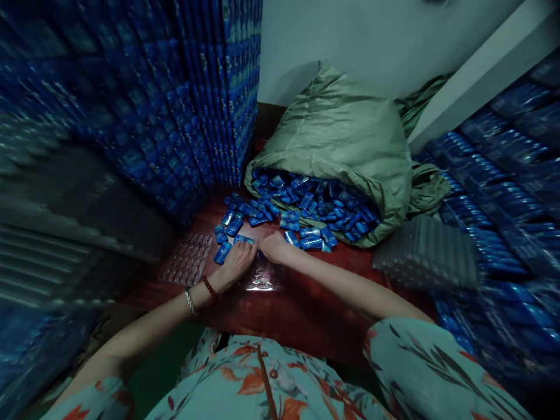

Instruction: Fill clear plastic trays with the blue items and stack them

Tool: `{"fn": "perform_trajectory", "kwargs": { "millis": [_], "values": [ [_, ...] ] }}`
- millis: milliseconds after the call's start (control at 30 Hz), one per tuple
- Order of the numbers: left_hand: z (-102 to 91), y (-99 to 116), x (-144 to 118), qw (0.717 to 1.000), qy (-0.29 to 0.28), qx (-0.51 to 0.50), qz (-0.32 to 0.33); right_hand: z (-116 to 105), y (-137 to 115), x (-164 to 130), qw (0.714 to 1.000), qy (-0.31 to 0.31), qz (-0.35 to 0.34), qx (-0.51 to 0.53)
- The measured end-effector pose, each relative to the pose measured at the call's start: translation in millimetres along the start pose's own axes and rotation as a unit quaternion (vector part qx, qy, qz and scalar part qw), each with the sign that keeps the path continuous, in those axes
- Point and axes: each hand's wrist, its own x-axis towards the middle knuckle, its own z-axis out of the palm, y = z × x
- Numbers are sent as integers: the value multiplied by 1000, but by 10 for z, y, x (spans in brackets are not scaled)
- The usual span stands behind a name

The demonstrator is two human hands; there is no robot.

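Both hands are meeting near the table's middle: the left hand (234, 265) is lying palm down, fingers curled over a clear plastic tray (262, 277), while the right hand (272, 246) is pinching loosely at the tray's far edge; whether it is gripping a blue packet (223, 252) cannot be told. Small, glossy, rectangular blue packets, too many to count, are lying scattered just beyond the fingertips and spilling from one crumpled green woven sack (345, 140) toward the table's (301, 315) far right corner. A second dimpled clear tray (187, 259) is resting near the left edge. Stacked blue cartons (175, 99) are rising at the far left corner.
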Motion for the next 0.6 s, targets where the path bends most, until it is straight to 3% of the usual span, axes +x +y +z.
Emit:
{"fn": "perform_trajectory", "kwargs": {
  "millis": [133, 300, 367, 467, 600],
  "values": [
    [-78, -191, -10, 998, -11, -55, -4, -44, 110, -120, 1000, -17, 7, 16],
    [-163, -464, -174, 989, 0, -148, -16, -18, 191, -336, 994, 39, 30, 94],
    [-127, -375, -273, 984, 26, -169, -54, 23, 205, -365, 988, 69, 32, 138],
    [49, -25, -389, 969, 95, -182, -136, 118, 204, -344, 978, 96, 9, 184],
    [386, 364, -406, 964, 114, -183, -159, 299, 151, -316, 970, 105, -29, 218]
  ]
}}
